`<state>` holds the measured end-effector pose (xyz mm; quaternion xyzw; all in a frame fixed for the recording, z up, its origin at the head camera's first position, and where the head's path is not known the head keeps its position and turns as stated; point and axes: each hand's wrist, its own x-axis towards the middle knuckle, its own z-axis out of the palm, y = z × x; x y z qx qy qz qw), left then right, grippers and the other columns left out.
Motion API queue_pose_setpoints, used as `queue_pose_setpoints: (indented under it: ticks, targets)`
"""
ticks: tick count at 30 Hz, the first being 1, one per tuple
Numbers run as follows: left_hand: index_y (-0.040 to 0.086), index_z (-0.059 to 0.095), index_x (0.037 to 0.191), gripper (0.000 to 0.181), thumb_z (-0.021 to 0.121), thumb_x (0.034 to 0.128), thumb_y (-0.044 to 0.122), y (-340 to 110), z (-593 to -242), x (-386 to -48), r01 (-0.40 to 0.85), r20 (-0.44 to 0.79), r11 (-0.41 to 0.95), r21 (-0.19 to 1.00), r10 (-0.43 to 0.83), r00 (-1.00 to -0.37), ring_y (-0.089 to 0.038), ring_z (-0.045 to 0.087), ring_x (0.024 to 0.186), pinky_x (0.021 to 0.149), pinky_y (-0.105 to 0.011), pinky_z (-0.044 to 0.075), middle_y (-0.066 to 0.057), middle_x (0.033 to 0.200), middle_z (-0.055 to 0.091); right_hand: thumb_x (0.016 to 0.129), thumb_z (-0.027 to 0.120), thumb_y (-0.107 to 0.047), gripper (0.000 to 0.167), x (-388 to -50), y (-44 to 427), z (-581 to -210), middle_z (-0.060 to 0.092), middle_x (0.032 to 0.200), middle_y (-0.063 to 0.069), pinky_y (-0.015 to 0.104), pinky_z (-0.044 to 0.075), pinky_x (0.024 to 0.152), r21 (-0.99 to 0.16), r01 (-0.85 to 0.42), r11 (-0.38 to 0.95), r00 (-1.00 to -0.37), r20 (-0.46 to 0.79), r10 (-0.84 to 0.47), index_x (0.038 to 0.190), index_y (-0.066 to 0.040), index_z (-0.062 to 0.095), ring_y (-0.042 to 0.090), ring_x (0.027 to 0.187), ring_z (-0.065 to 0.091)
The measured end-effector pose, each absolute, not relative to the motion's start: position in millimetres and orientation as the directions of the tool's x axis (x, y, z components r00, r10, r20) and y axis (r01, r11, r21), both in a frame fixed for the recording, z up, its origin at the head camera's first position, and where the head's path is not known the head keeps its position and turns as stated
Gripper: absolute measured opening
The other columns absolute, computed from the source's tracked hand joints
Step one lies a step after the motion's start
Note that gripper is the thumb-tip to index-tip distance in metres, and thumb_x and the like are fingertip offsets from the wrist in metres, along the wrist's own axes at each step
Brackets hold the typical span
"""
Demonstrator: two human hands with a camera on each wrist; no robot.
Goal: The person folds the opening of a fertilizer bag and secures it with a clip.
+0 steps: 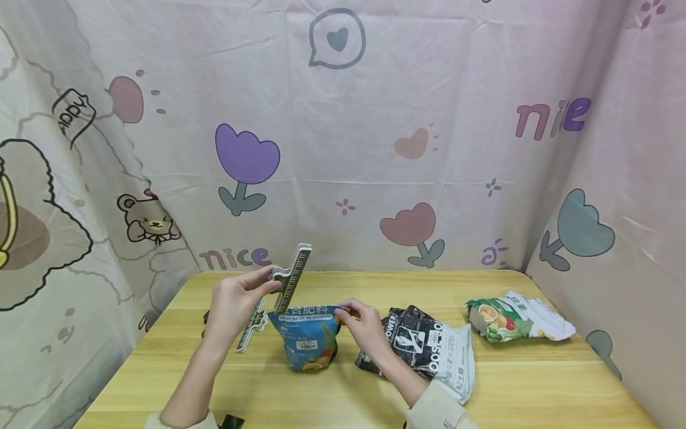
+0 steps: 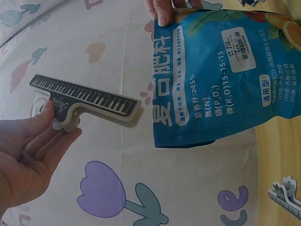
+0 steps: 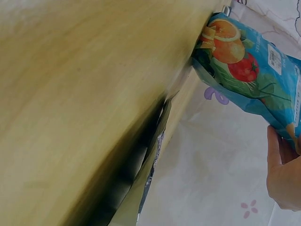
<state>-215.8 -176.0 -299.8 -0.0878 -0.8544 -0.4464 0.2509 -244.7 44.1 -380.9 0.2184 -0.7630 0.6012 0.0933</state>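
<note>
A blue fertilizer bag (image 1: 308,341) with fruit pictures stands upright on the table. My right hand (image 1: 365,329) pinches its top right corner; the right wrist view shows that hand (image 3: 284,174) at the bag's top edge. Above the bag's top left, my left hand (image 1: 230,307) holds a bag clip (image 1: 293,277) with a piano-key pattern by its handle. In the left wrist view a gap separates this clip (image 2: 84,96) from the bag (image 2: 211,84), and its jaws look closed. A second similar clip (image 1: 250,326) lies on the table left of the bag.
To the right lie a black bag (image 1: 409,339) and a pale grey bag (image 1: 458,363), overlapping. Farther right is a green and white bag (image 1: 520,319) with fruit pictures. A dark object (image 1: 231,422) shows at the front edge. Printed cloth (image 1: 343,149) encloses the wooden table (image 1: 161,369).
</note>
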Motion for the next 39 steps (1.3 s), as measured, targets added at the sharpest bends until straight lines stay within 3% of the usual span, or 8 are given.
queue_pose_setpoints:
  ticks: [4, 8, 14, 20, 30, 35, 39]
  targets:
    - [0.003, 0.07, 0.103, 0.029, 0.074, 0.0748, 0.007, -171.1, -303.7, -217.3, 0.461, 0.615, 0.648, 0.606, -0.014, -0.788, -0.009, 0.055, 0.052, 0.036, -0.02, 0.024, -0.01, 0.089, 0.069, 0.09, 0.057, -0.003, 0.013, -244.9, 44.1, -381.2, 0.064, 0.082, 0.018, 0.033, 0.053, 0.068, -0.876, -0.446, 0.185, -0.887, 0.406, -0.218, 0.096, 0.006, 0.064, 0.033, 0.082, 0.062]
    - [0.003, 0.071, 0.1, 0.028, 0.075, 0.0722, 0.005, -165.4, -306.6, -218.9, 0.494, 0.666, 0.712, 0.499, 0.05, -0.744, -0.005, 0.037, 0.04, 0.035, -0.02, 0.021, -0.01, 0.082, 0.069, 0.09, 0.058, -0.003, 0.013, -244.8, 43.8, -381.4, 0.065, 0.081, 0.017, 0.035, 0.053, 0.068, -0.877, -0.443, 0.186, -0.889, 0.405, -0.213, 0.095, 0.006, 0.064, 0.032, 0.081, 0.062]
    - [0.003, 0.072, 0.097, 0.025, 0.075, 0.0726, 0.005, -155.0, -304.4, -219.2, 0.465, 0.628, 0.782, 0.415, 0.123, -0.768, -0.006, 0.04, 0.044, 0.038, -0.021, 0.026, -0.008, 0.076, 0.069, 0.089, 0.058, -0.003, 0.013, -244.8, 43.4, -380.8, 0.065, 0.081, 0.018, 0.034, 0.053, 0.068, -0.88, -0.438, 0.187, -0.893, 0.4, -0.208, 0.095, 0.007, 0.064, 0.035, 0.081, 0.062]
    - [0.006, 0.073, 0.096, 0.021, 0.072, 0.0756, 0.009, -144.3, -302.5, -222.9, 0.445, 0.547, 0.819, 0.362, 0.2, -0.813, -0.008, 0.039, 0.047, 0.041, -0.021, 0.032, -0.002, 0.068, 0.065, 0.089, 0.057, -0.002, 0.012, -244.4, 44.2, -380.3, 0.064, 0.081, 0.019, 0.025, 0.051, 0.065, -0.885, -0.425, 0.188, -0.899, 0.389, -0.201, 0.095, 0.006, 0.064, 0.036, 0.079, 0.061]
    - [0.011, 0.072, 0.08, 0.011, 0.072, 0.0751, 0.001, -131.7, -312.2, -232.4, 0.437, 0.47, 0.845, 0.309, 0.264, -0.842, -0.008, 0.045, 0.053, 0.047, -0.022, 0.04, 0.003, 0.064, 0.062, 0.088, 0.054, 0.006, 0.013, -242.7, 42.6, -382.4, 0.064, 0.086, 0.021, 0.043, 0.051, 0.071, -0.883, -0.429, 0.189, -0.897, 0.392, -0.205, 0.097, 0.011, 0.062, 0.035, 0.081, 0.061]
    - [0.013, 0.063, 0.065, 0.017, 0.073, 0.0733, 0.002, -128.6, -311.5, -235.0, 0.465, 0.461, 0.848, 0.254, 0.317, -0.829, -0.008, 0.042, 0.051, 0.046, -0.022, 0.036, 0.004, 0.059, 0.057, 0.088, 0.054, 0.007, 0.011, -244.0, 44.2, -383.9, 0.063, 0.086, 0.024, 0.037, 0.053, 0.072, -0.9, -0.409, 0.15, -0.903, 0.376, -0.205, 0.094, 0.013, 0.061, 0.038, 0.083, 0.061]
    - [0.014, 0.061, 0.062, 0.02, 0.074, 0.0717, 0.004, -126.4, -311.1, -235.6, 0.467, 0.441, 0.856, 0.221, 0.339, -0.831, -0.009, 0.043, 0.052, 0.045, -0.022, 0.036, 0.004, 0.059, 0.057, 0.089, 0.052, 0.008, 0.013, -251.5, 45.4, -393.1, 0.061, 0.087, 0.028, 0.031, 0.052, 0.076, -0.932, -0.359, 0.04, -0.914, 0.342, -0.22, 0.097, 0.017, 0.058, 0.041, 0.087, 0.06]
